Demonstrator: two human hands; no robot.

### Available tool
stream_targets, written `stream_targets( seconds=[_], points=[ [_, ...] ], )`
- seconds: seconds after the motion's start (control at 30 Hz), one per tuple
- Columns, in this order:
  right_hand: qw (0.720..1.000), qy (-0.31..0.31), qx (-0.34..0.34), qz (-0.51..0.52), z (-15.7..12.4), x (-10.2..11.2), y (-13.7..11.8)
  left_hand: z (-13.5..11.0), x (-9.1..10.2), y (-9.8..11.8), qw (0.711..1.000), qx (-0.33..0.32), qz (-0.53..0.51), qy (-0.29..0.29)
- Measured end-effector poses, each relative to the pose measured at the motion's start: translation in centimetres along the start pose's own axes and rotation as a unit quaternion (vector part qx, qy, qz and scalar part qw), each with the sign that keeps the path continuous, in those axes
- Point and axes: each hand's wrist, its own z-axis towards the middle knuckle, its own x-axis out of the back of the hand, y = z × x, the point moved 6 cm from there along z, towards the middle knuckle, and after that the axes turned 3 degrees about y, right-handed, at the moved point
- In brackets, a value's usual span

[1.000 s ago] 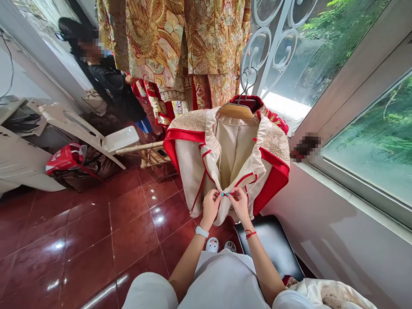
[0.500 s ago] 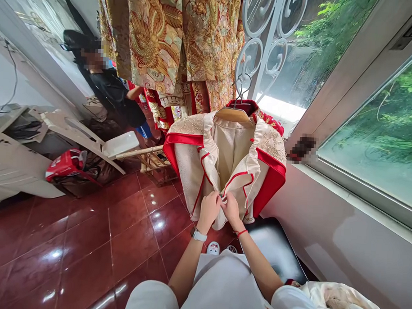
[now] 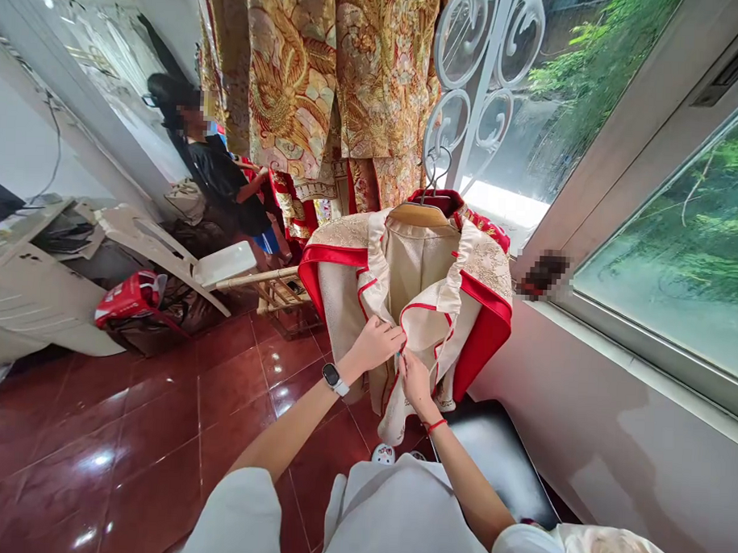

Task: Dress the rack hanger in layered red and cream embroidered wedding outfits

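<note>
1. Jacket (image 3: pixel 421 270), cream brocade with red piping: hangs front open on a wooden hanger (image 3: pixel 418 214) hooked to the window grille (image 3: pixel 473 78).
2. Left hand (image 3: pixel 375 343) and right hand (image 3: pixel 414 380): both pinched closed on the jacket's front edges at mid-chest.
3. Handling, as judged: light, soft, swings freely. Best held by the piped edges, sparing the embroidery.
4. Surroundings: gold embroidered robes (image 3: pixel 327 81) close behind; black stool (image 3: pixel 496 450) just below the hem; another person (image 3: pixel 227 175) well apart.

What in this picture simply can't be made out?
Head view, all:
- Fastening on the cream jacket: covered by the left hand and right hand.
- Dark item on the window sill: blurred patch.
- Gold embroidered robes: tops cut off by the upper edge.
- Black stool: partly behind the right forearm.
</note>
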Motion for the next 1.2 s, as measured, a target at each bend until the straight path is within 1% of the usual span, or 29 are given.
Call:
stream_targets(
  seconds=[0.1,0.17,0.23,0.27,0.33,0.37,0.47,0.53,0.6,0.67,0.7,0.73,0.77,0.8,0.83,0.87,0.9,0.93,0.97,1.0,1.03,1.07,1.13,1.17,1.2],
  points=[
    [1.0,0.005,-0.012,0.002,-0.2,0.0,0.0,1.7,2.8,-0.7,0.998,0.011,0.029,0.046],
    [1.0,-0.008,-0.003,-0.001,-0.6,-0.4,-0.1,2.9,4.4,-0.9,0.995,0.02,0.048,0.082],
    [0.999,-0.033,0.013,-0.012,-1.2,-1.1,-0.3,4.3,5.4,-1.0,0.993,0.02,0.043,0.108],
    [0.999,-0.043,0.018,-0.017,-1.5,-1.4,-0.3,5.2,5.6,-1.2,0.992,0.021,0.035,0.117],
    [0.998,-0.052,0.017,-0.018,-1.8,-1.9,-0.1,7.1,5.3,-2.2,0.991,0.032,0.021,0.128],
    [0.998,-0.053,0.014,-0.016,-1.8,-2.0,0.0,8.0,4.8,-3.0,0.99,0.046,0.015,0.134],
    [0.998,-0.053,0.011,-0.01,-1.8,-2.0,0.4,10.2,2.9,-6.1,0.984,0.1,-0.006,0.145],
    [0.999,-0.049,0.011,-0.009,-1.8,-1.7,0.6,10.9,1.6,-7.6,0.98,0.129,-0.017,0.148],
    [0.999,-0.044,0.005,-0.01,-1.9,-1.4,0.9,11.1,1.1,-7.9,0.982,0.128,-0.022,0.135],
    [0.999,-0.045,-0.001,-0.01,-2.0,-1.1,1.3,10.8,1.6,-6.9,0.988,0.1,-0.029,0.116],
    [0.999,-0.048,-0.002,-0.009,-2.0,-1.0,1.4,10.4,2.3,-6.0,0.989,0.083,-0.035,0.115],
    [0.999,-0.052,-0.003,-0.009,-2.0,-0.9,1.5,9.8,3.3,-5.1,0.988,0.072,-0.046,0.126],
    [0.998,-0.055,-0.003,-0.008,-2.0,-0.8,1.5,8.8,4.3,-4.2,0.984,0.074,-0.065,0.152],
    [0.998,-0.058,-0.005,-0.007,-1.9,-0.8,1.6,7.5,5.4,-3.5,0.973,0.09,-0.093,0.191],
    [0.998,-0.059,-0.007,-0.006,-1.9,-0.8,1.7,5.8,6.1,-3.1,0.955,0.117,-0.129,0.239],
    [0.998,-0.059,-0.01,-0.006,-1.9,-0.8,1.7,3.8,6.6,-2.8,0.929,0.155,-0.168,0.292],
    [0.998,-0.059,-0.012,-0.006,-1.8,-0.8,1.8,1.5,6.5,-2.8,0.895,0.197,-0.204,0.345],
    [0.998,-0.059,-0.014,-0.008,-1.8,-0.8,1.8,-0.8,6.0,-2.8,0.857,0.241,-0.234,0.392],
    [0.998,-0.059,-0.014,-0.01,-1.7,-0.9,1.9,-3.1,5.0,-2.9,0.819,0.284,-0.258,0.427],
    [0.998,-0.058,-0.013,-0.012,-1.7,-0.9,1.9,-4.9,3.7,-2.9,0.788,0.321,-0.279,0.444],
    [0.998,-0.058,-0.011,-0.014,-1.6,-0.9,1.9,-6.4,2.2,-2.9,0.766,0.353,-0.298,0.447],
    [0.998,-0.059,-0.008,-0.015,-1.5,-0.9,1.9,-7.3,0.7,-2.9,0.754,0.378,-0.314,0.435],
    [0.998,-0.061,-0.005,-0.014,-1.4,-0.9,1.8,-8.0,-1.7,-2.5,0.752,0.412,-0.324,0.398],
    [0.998,-0.062,-0.005,-0.012,-1.3,-0.8,1.8,-8.0,-2.3,-2.2,0.758,0.423,-0.309,0.389],
    [0.998,-0.064,-0.005,-0.008,-1.2,-0.8,1.9,-7.7,-2.4,-1.9,0.768,0.426,-0.282,0.386]
  ],
)
